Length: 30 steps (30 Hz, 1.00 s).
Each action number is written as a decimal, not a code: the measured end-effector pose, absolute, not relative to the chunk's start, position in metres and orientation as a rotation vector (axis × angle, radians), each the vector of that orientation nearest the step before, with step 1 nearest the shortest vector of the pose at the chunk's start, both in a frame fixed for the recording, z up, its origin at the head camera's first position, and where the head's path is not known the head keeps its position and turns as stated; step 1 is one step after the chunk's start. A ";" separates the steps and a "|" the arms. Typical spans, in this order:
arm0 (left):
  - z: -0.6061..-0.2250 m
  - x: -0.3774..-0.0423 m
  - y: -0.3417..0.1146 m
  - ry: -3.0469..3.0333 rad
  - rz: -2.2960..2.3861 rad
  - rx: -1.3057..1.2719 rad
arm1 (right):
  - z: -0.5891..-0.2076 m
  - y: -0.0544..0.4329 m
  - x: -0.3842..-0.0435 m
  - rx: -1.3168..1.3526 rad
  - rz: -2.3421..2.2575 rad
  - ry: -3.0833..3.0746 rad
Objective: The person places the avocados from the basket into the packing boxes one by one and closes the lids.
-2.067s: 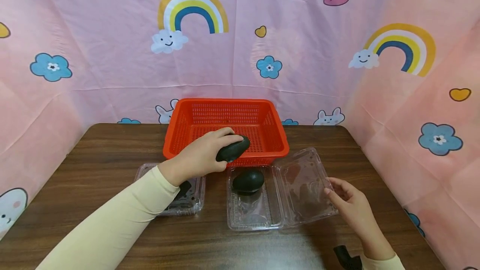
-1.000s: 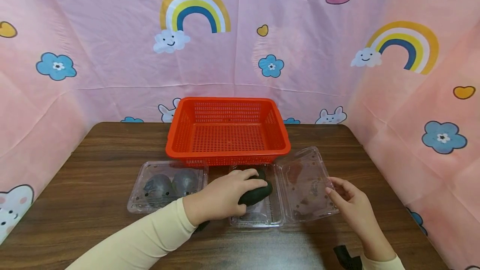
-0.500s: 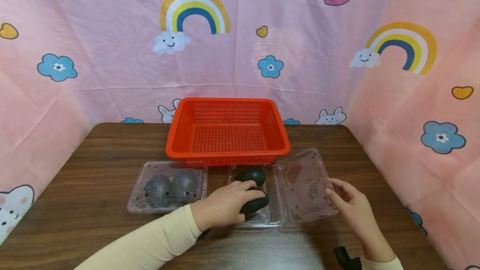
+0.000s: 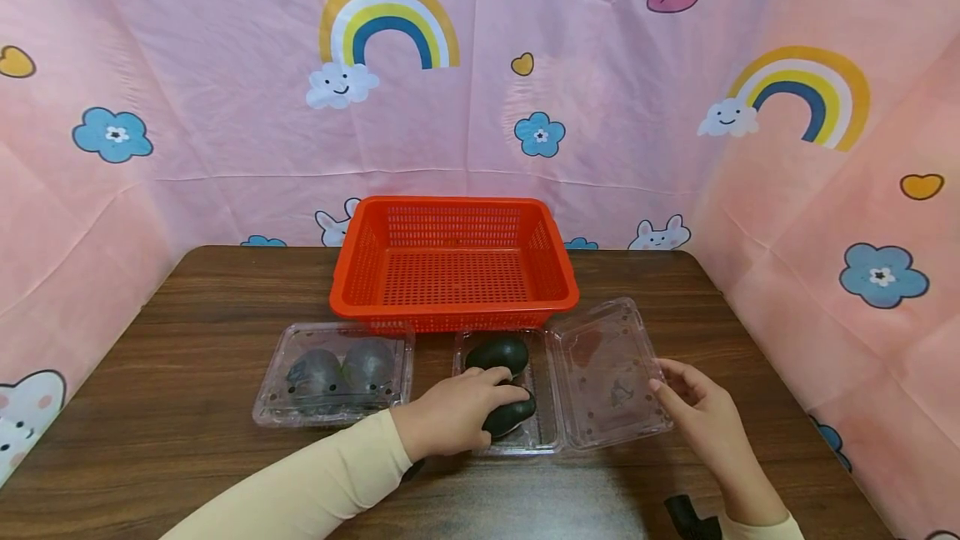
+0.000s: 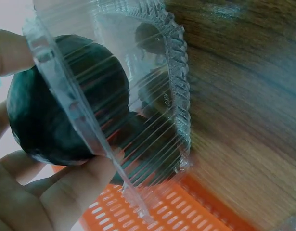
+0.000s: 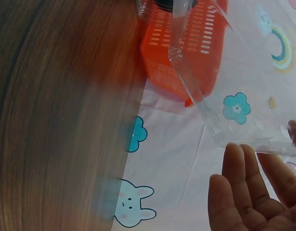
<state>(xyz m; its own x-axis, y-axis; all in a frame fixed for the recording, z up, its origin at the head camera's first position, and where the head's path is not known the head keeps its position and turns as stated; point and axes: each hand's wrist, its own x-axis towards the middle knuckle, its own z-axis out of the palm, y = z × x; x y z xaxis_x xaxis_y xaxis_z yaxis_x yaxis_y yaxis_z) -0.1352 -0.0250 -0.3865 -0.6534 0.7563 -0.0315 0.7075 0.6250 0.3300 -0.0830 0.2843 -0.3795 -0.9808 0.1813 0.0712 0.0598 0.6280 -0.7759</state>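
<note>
Inside the near part of a clear plastic clamshell container [image 4: 546, 433], my left hand [image 4: 456, 412] holds a dark green avocado [image 4: 510, 415]. The left wrist view shows this avocado [image 5: 66, 101] between thumb and fingers, partly behind the clear wall. A second avocado [image 4: 498, 354] lies just behind it in the same container. At the right, my right hand [image 4: 705, 415] pinches the edge of the container's raised lid [image 4: 611, 382]. In the right wrist view, fingers [image 6: 233, 178] meet the lid's rim, with the thumb across it.
A red plastic basket [image 4: 453, 309] with nothing in it stands behind the containers. To the left sits a closed clear container [image 4: 270, 407] with two avocados inside. A black object [image 4: 690, 517] is by the right wrist. Patterned pink cloth surrounds the wooden table [image 4: 187, 340].
My left hand has carried the avocado from over the basket down into the open container, in front of the other one. The right hand keeps the lid in nearly the same place.
</note>
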 end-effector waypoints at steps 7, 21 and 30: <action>-0.388 -0.138 -0.024 2.682 0.428 1.247 | -0.381 0.284 -0.083 -0.173 1.272 -2.695; -0.394 -0.146 -0.018 2.628 0.386 1.192 | -0.383 0.284 -0.083 -0.187 1.254 -2.710; -0.397 -0.147 -0.015 2.648 0.351 1.202 | -0.384 0.283 -0.082 -0.181 1.241 -2.702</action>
<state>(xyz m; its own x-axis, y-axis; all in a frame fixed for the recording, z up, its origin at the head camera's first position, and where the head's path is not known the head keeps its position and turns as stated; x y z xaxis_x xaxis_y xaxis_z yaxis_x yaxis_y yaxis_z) -0.1472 -0.0155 -0.3974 -0.6446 0.7589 -0.0931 0.7084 0.6386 0.3006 -0.0823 0.2829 -0.3840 -0.9794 0.1772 0.0971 0.0418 0.6478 -0.7606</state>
